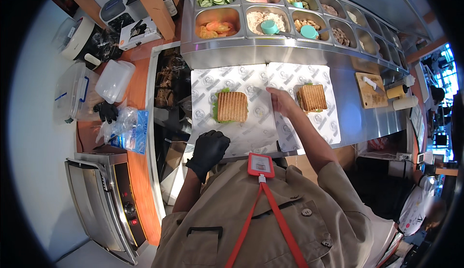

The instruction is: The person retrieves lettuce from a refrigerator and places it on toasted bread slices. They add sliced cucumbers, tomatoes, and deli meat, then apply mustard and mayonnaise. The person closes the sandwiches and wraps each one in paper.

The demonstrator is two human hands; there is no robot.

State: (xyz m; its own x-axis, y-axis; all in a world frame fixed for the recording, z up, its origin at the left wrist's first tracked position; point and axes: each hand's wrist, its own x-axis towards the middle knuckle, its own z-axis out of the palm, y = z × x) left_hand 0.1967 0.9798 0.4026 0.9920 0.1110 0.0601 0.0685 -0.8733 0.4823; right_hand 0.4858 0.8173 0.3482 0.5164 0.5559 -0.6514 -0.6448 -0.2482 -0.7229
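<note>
Two sheets of printed white wrapping paper lie side by side on the steel counter. A grilled sandwich with lettuce at its edges rests on the left sheet, and another grilled sandwich on the right sheet. My left hand, in a black glove, is curled at the near edge of the left paper, below its sandwich; whether anything is in it is hidden. My bare right hand is over the inner edges of the papers, between the sandwiches, its fingers bent; whether they pinch the paper is unclear.
Behind the papers runs a steel topping rail with pans of cucumber, tomato and fillings. A wooden cutting board with a knife and sauce bottles are at right. Plastic containers, a black glove and an oven stand left.
</note>
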